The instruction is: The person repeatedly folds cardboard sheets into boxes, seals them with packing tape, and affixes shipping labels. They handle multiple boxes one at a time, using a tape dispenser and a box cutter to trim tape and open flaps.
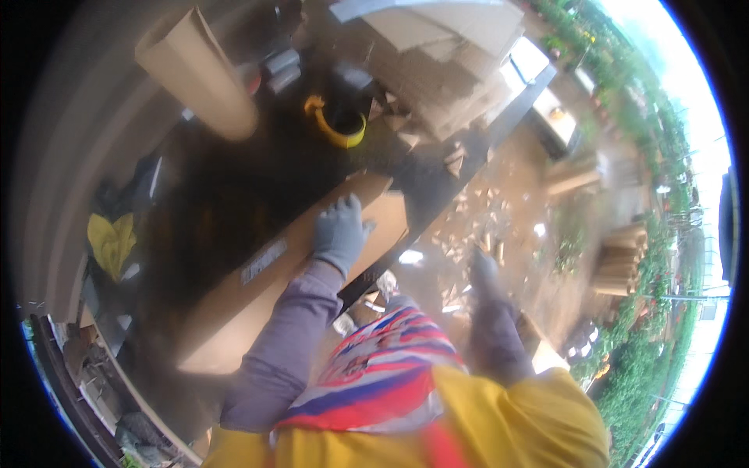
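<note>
My left hand [340,234], in a grey glove, lies on a long folded piece of brown cardboard [226,320] with a pale label on its side. Its fingers are spread over the top face and its thumb points right. The cardboard rests at a slant on a dark work surface [257,179]. My right hand [484,269], gloved too, is out to the right over ground strewn with small cardboard scraps [456,242]. Motion blurs its fingers, and I cannot make out whether it holds one of the brown bits at its tips.
Beyond the cardboard lies a yellow tape roll [343,139]. A large cardboard tube [199,78] stands far left, and a stack of cardboard sheets [445,62] is at the back. Yellow gloves [111,242] lie at left. Rolled cardboard bundles [622,261] stand right, near green plants [663,312].
</note>
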The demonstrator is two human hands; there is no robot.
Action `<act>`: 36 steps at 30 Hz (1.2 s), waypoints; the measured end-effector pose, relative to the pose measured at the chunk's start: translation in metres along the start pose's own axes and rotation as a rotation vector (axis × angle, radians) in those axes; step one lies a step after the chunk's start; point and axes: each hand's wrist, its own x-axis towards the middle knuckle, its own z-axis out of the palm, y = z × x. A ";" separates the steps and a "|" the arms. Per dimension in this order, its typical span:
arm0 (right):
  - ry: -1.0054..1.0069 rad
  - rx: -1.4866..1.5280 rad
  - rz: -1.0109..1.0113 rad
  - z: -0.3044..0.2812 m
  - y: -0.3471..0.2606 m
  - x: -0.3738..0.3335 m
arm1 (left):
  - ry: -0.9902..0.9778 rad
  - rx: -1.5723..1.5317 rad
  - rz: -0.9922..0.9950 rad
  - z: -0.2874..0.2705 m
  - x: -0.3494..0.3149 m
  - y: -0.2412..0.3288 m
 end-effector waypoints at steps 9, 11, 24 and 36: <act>-0.230 0.369 -0.168 0.080 -0.009 0.088 | 0.158 0.032 -0.137 -0.009 0.002 0.038; 0.070 -0.063 -0.356 0.088 -0.037 0.124 | 0.190 0.012 -0.213 -0.006 0.009 0.052; -0.523 0.151 -1.397 0.058 -0.149 0.203 | 0.380 0.178 -0.487 0.039 0.027 0.084; -0.738 -0.164 -1.122 0.098 -0.095 0.148 | 0.346 0.107 -0.452 0.019 0.033 0.085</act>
